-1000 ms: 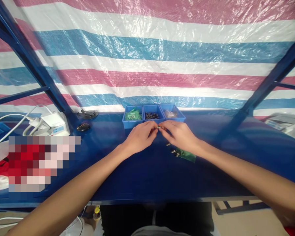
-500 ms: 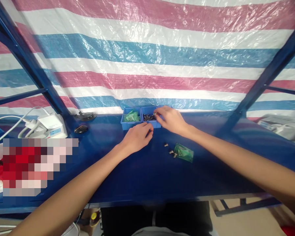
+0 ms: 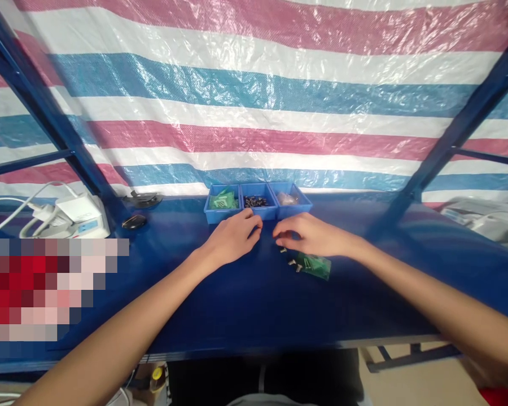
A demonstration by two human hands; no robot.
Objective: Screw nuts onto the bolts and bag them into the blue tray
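My left hand (image 3: pixel 236 235) rests on the blue table in front of the bins, fingers loosely curled, thumb and forefinger a little apart with nothing visible between them. To its right, my right hand (image 3: pixel 307 234) is low over the table with fingers bent inward; whatever lies at its fingertips is too small to make out. Just below it are several small metal screws (image 3: pixel 292 262) with dark heads, and a green plastic packet (image 3: pixel 315 267) with pin-like pieces inside. Behind both hands, the middle blue bin (image 3: pixel 271 212) contains many dark-headed screws (image 3: pixel 255 201).
The left bin (image 3: pixel 222 215) contains green packets; the right bin (image 3: pixel 294 209) has a clear bag. A black mouse-like object (image 3: pixel 134 221), a white power strip (image 3: pixel 84 220) and cables lie left. Blue frame posts (image 3: pixel 457 135) flank the table, with striped sheeting (image 3: pixel 254 107) behind.
My right hand has moved from the middle bin down toward me, over the loose screws, uncovering the right bin. My left hand has stayed nearly still.
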